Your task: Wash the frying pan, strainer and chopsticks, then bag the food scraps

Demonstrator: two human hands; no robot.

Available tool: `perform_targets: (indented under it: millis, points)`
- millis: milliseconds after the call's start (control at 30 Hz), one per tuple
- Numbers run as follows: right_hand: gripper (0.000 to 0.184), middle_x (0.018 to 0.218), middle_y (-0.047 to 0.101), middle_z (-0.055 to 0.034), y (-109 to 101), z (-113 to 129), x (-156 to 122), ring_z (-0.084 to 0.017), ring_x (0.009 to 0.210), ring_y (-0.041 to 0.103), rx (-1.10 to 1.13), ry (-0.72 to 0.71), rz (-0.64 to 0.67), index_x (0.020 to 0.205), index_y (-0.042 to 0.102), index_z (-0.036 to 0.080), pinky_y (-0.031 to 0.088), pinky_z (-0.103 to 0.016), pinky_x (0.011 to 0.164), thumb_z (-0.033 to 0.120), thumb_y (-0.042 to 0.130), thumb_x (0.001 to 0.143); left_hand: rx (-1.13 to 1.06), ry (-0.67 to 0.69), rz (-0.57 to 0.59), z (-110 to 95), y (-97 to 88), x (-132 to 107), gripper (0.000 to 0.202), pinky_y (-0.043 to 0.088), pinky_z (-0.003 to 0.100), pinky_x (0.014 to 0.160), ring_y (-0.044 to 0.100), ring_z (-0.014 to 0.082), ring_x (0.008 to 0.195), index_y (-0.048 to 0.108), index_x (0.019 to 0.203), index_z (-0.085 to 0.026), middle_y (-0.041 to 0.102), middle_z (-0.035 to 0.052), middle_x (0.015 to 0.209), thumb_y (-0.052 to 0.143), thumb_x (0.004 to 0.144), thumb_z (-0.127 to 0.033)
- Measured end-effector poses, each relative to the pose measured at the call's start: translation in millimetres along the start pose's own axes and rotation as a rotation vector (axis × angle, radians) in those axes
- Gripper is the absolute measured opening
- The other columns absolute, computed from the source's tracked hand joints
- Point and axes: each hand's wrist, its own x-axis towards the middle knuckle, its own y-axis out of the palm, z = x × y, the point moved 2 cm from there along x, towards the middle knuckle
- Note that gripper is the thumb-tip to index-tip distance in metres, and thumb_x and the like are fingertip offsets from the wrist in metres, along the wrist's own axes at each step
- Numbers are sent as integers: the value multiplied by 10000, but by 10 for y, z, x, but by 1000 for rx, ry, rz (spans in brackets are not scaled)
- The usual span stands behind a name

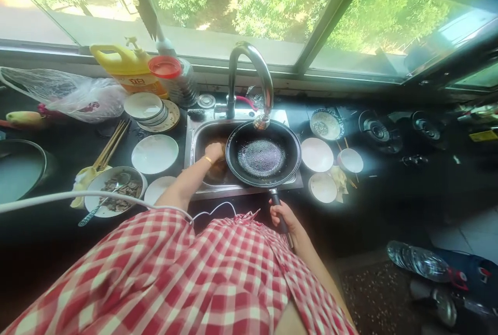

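Observation:
A black frying pan [263,154] sits over the steel sink [193,135], under the curved tap [252,73]; water glistens on its bottom. My right hand [283,217] is wrapped round the pan's handle near the counter edge. My left hand [213,151] reaches down into the sink basin left of the pan, fingers curled on something brownish I cannot make out.
Left of the sink are white plates [154,153], a stack of plates [150,109], chopsticks [111,145], a dish of scraps with a spoon [116,190], a yellow detergent jug [124,65] and a plastic bag [73,94]. Right are bowls [317,154] and a gas hob [381,130].

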Motion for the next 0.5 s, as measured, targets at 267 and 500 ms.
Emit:
perform_targets:
  millis: [267, 500]
  points:
    - [477, 513, 487, 110, 13, -47, -2, -61, 331, 372, 4, 38, -38, 952, 433, 209, 346, -195, 337, 336, 681, 566, 376, 666, -75, -993, 33, 120, 266, 413, 442, 1028, 548, 348, 1138, 493, 555, -208, 557, 129, 725, 596, 783, -115]
    - [420, 511, 505, 91, 92, 82, -183, -68, 353, 417, -56, 54, -107, 942, 451, 190, 305, -186, 375, 330, 654, 601, 955, 671, -166, -1325, -262, 536, 193, 418, 417, 921, 576, 316, 987, 566, 639, -163, 561, 128, 712, 547, 825, -212]
